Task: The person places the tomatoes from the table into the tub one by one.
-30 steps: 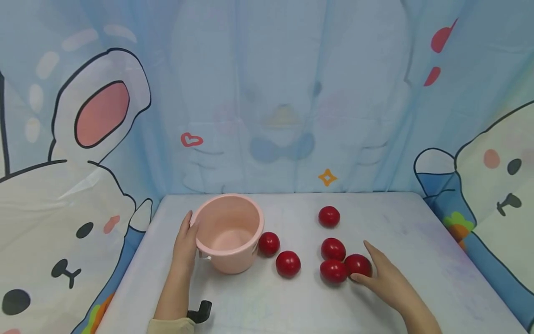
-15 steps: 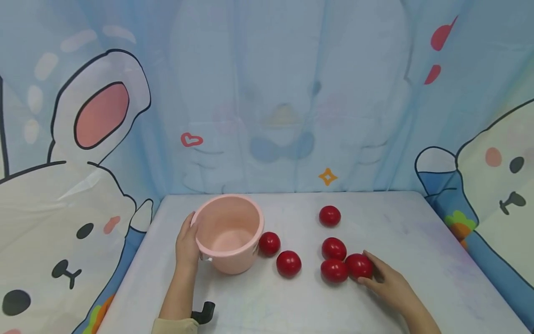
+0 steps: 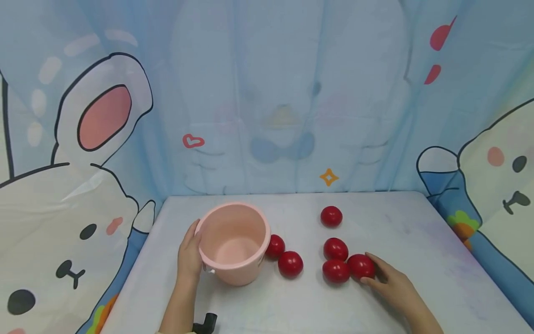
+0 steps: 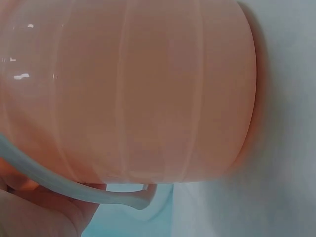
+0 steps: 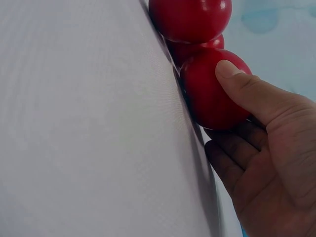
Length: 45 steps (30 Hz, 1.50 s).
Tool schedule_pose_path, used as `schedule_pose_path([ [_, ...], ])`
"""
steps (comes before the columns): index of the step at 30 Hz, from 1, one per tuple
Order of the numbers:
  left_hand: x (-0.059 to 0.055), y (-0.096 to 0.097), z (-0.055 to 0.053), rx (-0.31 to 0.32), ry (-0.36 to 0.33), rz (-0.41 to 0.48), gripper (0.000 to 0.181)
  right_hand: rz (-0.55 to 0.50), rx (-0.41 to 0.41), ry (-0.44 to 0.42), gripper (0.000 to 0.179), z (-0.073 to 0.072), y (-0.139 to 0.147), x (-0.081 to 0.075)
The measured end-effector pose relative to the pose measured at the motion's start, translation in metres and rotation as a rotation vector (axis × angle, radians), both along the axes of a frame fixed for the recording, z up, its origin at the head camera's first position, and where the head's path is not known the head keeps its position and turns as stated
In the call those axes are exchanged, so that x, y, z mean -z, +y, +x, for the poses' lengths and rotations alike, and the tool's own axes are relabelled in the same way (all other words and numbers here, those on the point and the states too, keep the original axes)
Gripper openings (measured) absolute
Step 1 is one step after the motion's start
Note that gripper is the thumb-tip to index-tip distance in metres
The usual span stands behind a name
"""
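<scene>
My left hand (image 3: 189, 260) grips a pink plastic bucket (image 3: 238, 274) by its left side, near the rim. The bucket stands tilted slightly towards me, and its inside shows nothing in it. In the left wrist view, the bucket's ribbed wall (image 4: 123, 98) fills most of the picture, and its pale handle (image 4: 84, 192) crosses the hand. My right hand (image 3: 394, 286) holds a glossy red ball (image 3: 360, 267) between thumb and fingers. Seen from the right wrist, the thumb (image 5: 247, 89) lies on the near face of this ball; the fingers reach round below it.
Two red balls (image 3: 335, 271) (image 3: 335, 249) sit against or close beside the held one. Farther back lies another red ball (image 3: 331, 216). Two more (image 3: 290, 264) (image 3: 276, 247) are right of the bucket, one partly hidden by it. A cartoon curtain (image 3: 275, 93) hangs behind the white table (image 3: 292, 308).
My right hand has come in round the nearest red ball, fingers and thumb now on it. The left hand has brought the bucket slightly towards me and to the right.
</scene>
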<state>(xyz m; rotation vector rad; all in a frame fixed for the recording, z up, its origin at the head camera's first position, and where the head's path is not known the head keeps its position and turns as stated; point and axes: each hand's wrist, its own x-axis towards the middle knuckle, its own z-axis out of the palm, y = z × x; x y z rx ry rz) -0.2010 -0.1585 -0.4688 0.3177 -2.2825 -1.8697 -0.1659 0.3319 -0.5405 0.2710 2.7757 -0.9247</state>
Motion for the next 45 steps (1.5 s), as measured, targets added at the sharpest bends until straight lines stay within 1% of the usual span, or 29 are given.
schedule_pose_path([
  [3,0.002,0.001,0.003,0.010,0.014,0.000,0.047,0.006,-0.002,0.000,0.107,0.000,0.001,0.000],
  [7,0.003,0.002,0.004,0.007,0.035,-0.007,0.047,0.014,-0.001,-0.002,0.107,-0.001,0.001,0.000],
  [16,0.006,0.003,0.004,0.005,0.034,0.011,0.046,-0.008,0.026,-0.029,0.109,0.000,0.004,-0.002],
  [20,0.006,0.003,0.004,0.004,0.044,0.020,0.045,-0.023,0.015,-0.033,0.109,0.001,0.005,-0.006],
  [24,0.007,0.004,0.003,0.000,0.054,0.029,0.046,-0.024,-0.011,-0.004,0.109,0.001,0.004,-0.012],
  [32,0.008,0.004,0.003,-0.008,0.053,0.038,0.046,-0.012,-0.054,0.057,0.105,0.000,0.000,-0.027],
  [40,0.008,0.005,0.002,-0.010,0.060,0.027,0.046,-0.009,-0.113,0.165,0.099,-0.003,-0.006,-0.050],
  [45,0.008,0.006,0.002,-0.011,0.061,0.025,0.046,-0.019,-0.137,0.219,0.096,-0.010,-0.013,-0.066],
])
